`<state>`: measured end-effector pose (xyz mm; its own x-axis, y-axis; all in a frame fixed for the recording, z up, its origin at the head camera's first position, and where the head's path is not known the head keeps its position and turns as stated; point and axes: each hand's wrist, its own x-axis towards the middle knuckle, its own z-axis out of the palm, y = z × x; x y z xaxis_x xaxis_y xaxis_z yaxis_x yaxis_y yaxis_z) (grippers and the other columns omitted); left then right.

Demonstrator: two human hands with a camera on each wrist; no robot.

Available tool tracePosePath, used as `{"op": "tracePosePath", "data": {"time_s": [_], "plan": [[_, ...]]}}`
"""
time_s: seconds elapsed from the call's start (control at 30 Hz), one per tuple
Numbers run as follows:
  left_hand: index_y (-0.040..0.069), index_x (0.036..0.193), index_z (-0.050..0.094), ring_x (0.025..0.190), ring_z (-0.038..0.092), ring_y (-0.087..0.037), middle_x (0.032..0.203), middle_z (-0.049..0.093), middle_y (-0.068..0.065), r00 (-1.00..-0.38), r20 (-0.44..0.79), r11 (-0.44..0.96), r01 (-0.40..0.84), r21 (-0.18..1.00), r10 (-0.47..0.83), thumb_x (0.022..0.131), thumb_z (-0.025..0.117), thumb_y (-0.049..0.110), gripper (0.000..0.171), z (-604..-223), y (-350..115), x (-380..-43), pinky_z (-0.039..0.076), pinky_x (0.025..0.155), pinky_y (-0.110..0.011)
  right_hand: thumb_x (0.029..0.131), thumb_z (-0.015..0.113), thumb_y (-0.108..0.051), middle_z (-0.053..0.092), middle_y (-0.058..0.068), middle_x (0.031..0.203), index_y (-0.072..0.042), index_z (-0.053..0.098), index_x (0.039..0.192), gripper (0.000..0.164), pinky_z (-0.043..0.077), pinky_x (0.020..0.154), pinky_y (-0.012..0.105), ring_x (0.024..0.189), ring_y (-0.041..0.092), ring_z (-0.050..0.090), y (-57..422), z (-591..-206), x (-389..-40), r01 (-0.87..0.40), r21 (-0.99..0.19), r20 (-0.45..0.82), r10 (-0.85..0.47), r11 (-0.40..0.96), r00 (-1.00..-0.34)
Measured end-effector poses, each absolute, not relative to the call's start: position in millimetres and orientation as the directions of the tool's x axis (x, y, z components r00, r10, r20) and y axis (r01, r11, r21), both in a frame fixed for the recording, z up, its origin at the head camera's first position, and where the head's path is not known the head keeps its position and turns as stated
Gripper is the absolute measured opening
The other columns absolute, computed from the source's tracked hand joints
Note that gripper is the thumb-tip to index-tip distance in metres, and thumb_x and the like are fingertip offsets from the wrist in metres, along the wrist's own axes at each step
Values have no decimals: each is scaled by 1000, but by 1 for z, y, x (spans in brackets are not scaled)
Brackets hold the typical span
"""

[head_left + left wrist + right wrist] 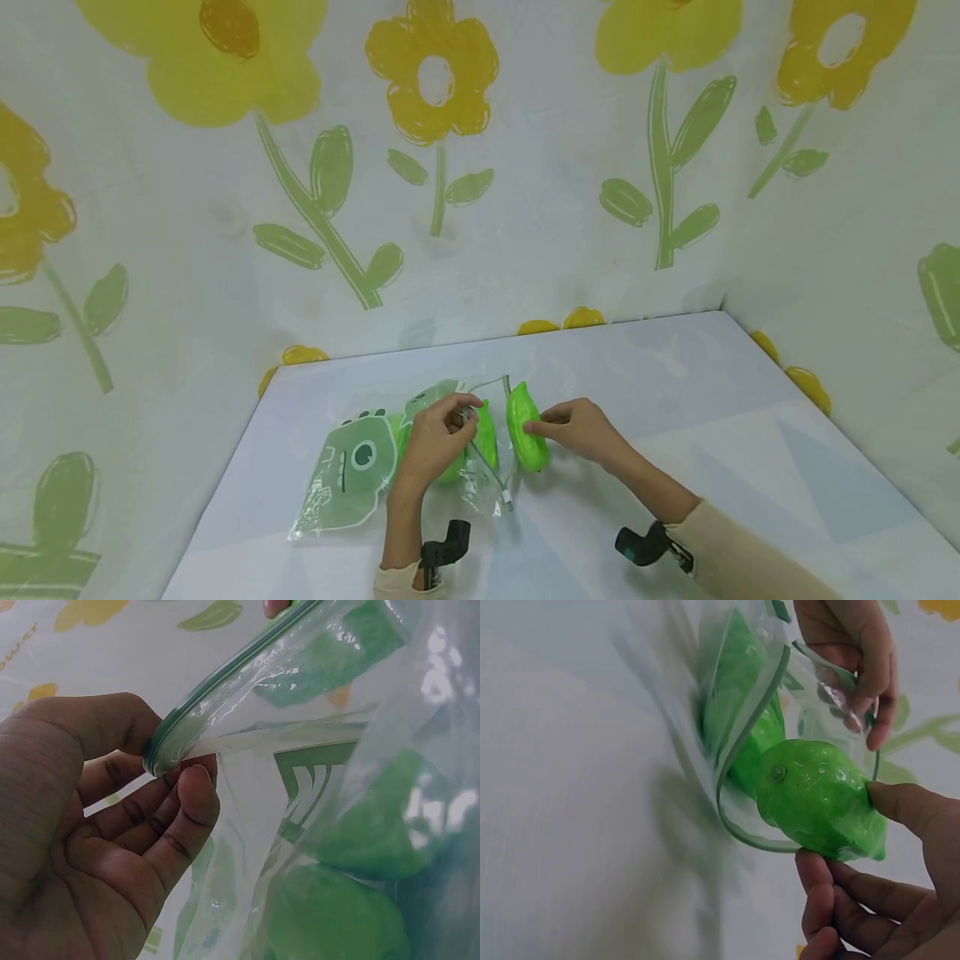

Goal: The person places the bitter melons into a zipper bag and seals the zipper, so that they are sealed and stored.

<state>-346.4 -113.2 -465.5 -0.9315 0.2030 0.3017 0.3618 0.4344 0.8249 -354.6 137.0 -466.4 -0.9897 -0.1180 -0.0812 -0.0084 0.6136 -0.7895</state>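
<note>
Left fingers (199, 796) pinch a bag (225, 671) of green produce (741, 697), right fingers (877, 889) a gourd (814, 799) at its mouth.

White surface (637, 358), faint blue-grey triangle pattern (821, 458), clear zip bag (390, 479) lying on it, green one-eyed cartoon print (352, 471) facing up

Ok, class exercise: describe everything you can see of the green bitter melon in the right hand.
The green bitter melon is glossy and elongated, with a lumpy skin, a small round nub at one end and a tapered tip at the other. It looks like plastic. The right hand pinches it between thumb and fingers beside the open mouth of the clear zip bag; whether it touches the rim is hard to tell.
</note>
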Motion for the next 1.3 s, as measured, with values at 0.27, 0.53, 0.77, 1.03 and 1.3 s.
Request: {"op": "tracePosePath", "data": {"time_s": [0.27,0.53,0.77,1.03,1.3], "plan": [[14,111,72,66,57,-13,83,63,5,-931,302,441,363,821,205,94,64,9,20,-465,-113,-347,48,61,-28,81,78,-53,73,3,104,-7,77,106,52,54,81,46,101,25,66,124,-471,-356,-40,-787,-55,-135,616,-989],[12,113,72,65,57,-14,81,63,5,-932,295,444,359,821,209,94,63,9,21,-464,-112,-346,47,61,-29,82,78,-50,73,0,96,-8,78,99,46,54,76,42,90,19,66,114,-478,-359,-36,-777,-52,-121,629,-991],[14,112,72,66,57,-14,82,63,5,-933,295,446,358,820,206,94,63,8,22,-464,-111,-346,48,62,-29,83,78,-49,73,3,95,-6,78,97,46,54,71,40,83,18,65,110,-484,-361,-25,-757,-64,-111,653,-992],[22,109,72,68,59,-13,83,64,6,-935,293,442,354,824,201,94,63,8,23,-463,-110,-346,50,64,-30,82,78,-50,72,3,94,-4,78,98,48,51,65,34,76,15,62,102,-487,-365,-29,-767,-64,-121,642,-991],[15,113,72,68,59,-13,82,63,7,-931,299,453,364,814,210,95,63,10,21,-464,-111,-346,50,65,-30,84,77,-49,71,3,88,-3,78,98,49,49,60,32,69,15,61,94,-492,-365,-28,-790,-67,-132,612,-989]]}}
